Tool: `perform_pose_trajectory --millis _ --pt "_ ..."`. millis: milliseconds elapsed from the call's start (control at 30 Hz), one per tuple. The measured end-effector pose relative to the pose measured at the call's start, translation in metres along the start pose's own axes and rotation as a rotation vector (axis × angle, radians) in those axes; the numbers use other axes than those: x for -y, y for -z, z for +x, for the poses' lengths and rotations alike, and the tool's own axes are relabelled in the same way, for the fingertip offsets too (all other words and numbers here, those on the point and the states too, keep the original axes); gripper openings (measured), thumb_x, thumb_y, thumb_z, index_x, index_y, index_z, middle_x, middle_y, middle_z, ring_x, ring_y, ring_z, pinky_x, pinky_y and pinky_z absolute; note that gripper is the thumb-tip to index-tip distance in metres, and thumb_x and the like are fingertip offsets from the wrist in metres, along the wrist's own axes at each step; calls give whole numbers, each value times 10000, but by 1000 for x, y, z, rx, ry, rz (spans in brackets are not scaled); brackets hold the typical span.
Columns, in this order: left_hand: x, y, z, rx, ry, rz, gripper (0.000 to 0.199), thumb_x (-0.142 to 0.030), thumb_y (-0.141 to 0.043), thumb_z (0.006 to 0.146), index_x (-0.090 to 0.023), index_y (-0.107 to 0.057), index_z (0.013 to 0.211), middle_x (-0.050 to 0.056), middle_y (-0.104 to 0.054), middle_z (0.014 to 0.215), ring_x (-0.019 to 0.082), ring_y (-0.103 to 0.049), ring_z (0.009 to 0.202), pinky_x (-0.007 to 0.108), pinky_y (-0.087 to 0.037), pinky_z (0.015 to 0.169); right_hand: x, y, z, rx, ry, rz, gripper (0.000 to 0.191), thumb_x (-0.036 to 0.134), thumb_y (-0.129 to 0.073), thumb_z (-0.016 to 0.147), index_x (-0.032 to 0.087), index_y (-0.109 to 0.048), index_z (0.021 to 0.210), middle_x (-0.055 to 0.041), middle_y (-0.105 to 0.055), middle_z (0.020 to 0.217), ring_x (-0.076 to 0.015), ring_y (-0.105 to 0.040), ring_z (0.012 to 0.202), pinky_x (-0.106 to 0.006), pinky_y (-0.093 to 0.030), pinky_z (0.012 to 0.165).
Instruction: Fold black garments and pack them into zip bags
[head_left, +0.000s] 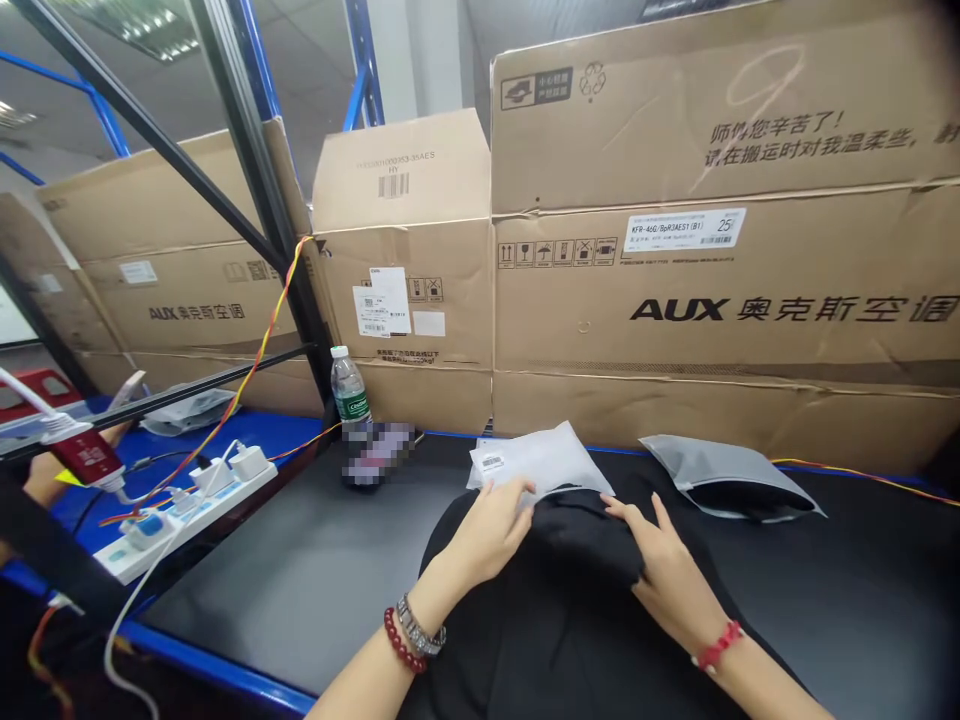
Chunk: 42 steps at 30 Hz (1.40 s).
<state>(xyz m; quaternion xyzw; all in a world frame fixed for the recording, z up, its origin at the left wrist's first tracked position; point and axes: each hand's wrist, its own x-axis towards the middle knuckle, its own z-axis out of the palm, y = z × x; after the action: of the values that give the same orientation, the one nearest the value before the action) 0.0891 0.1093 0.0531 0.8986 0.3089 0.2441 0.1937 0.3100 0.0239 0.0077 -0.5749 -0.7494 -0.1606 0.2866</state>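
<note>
Black cloth [577, 590] is bunched over the front middle of the dark table. Behind it lies a frosted white zip bag [551, 455] with a small label, its opening facing the cloth. My left hand [495, 530] is closed at the left side of the bag's opening, where bag and cloth meet. On the right, my right hand [667, 570] has its thumb and fingers on the cloth near the bag's right corner, with one finger raised. Further right rests a second frosted bag [735, 480] with something black inside.
Large cardboard boxes [570, 340] stand along the back. A water bottle [349, 390] and a blurred phone [379, 455] are at the back left. A white power strip [187, 515] with plugs hangs by the metal frame at left. Part of another person's arm shows far left.
</note>
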Motion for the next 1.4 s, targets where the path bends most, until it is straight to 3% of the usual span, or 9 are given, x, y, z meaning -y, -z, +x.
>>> perform_pose_trajectory --millis 200,400,533,667,833,900,1100,1233,1400 --pt "7 1 0 -8 50 -91 338 -160 -424 801 -190 -492 1130 67 -594 1181 222 -541 1101 323 -404 960 -1 -3 -1 4 -32 20 616 12 -369 658 186 -369 1249 -88 -640 1125 -239 -605 1049 -595 -240 1073" --pt "10 1 2 18 127 -145 155 -245 -409 838 -206 -537 917 26 -648 945 192 -601 914 297 -432 875 -1 -2 -1 11 -57 19 619 8 -352 635 177 -390 1230 -89 -638 1130 -234 -604 1050 -604 -239 1071" --pt "9 5 0 16 72 -86 192 -156 -404 770 -204 -527 909 18 -610 949 183 -566 878 281 -430 822 -1 -1 -1 7 -62 0 651 9 -356 605 176 -405 1233 -82 -646 1118 -243 -600 1059 -609 -251 1064" --pt "12 6 -3 63 47 -25 227 -184 -512 702 -203 -516 927 20 -586 956 195 -538 877 284 -430 780 -1 -1 -1 18 -69 3 636 5 -346 603 163 -403 1216 -98 -639 1128 -234 -598 1064 -616 -239 1063" --pt "18 -1 -1 83 75 60 99 -173 -482 760 -200 -525 845 23 -587 889 186 -535 831 285 -434 743 -2 -2 -2 30 -40 12 615 21 -362 622 166 -411 1218 -108 -641 1128 -231 -591 1076 -596 -249 1063" --pt "20 -3 0 41 72 93 95 -153 -448 792 -199 -531 788 38 -582 906 198 -531 886 307 -434 796 -2 -2 -2 29 -14 6 615 25 -368 623 165 -411 1221 -113 -643 1124 -229 -590 1077 -585 -260 1059" --pt "15 3 1 -49 22 -15 108 -176 -456 824 -202 -533 753 60 -493 1274 246 -354 1268 391 -317 1040 -5 -2 -3 12 24 -51 608 23 -371 614 152 -414 1207 -117 -653 1104 -229 -612 1034 -589 -267 1048" --pt "9 5 0 -43 53 -140 136 -171 -426 825 -205 -500 715 48 -496 1309 240 -290 1333 393 -280 1078 -9 0 -3 46 58 -90 571 33 -384 648 155 -420 1205 -109 -655 1094 -227 -620 1016 -585 -267 1051" --pt "4 0 0 -120 34 -160 142 -124 -420 800 -210 -464 697 51 -545 1260 218 -308 1330 395 -275 1085 -8 2 -5 62 46 -121 587 35 -391 644 156 -420 1218 -112 -655 1089 -240 -631 984 -582 -273 1048"
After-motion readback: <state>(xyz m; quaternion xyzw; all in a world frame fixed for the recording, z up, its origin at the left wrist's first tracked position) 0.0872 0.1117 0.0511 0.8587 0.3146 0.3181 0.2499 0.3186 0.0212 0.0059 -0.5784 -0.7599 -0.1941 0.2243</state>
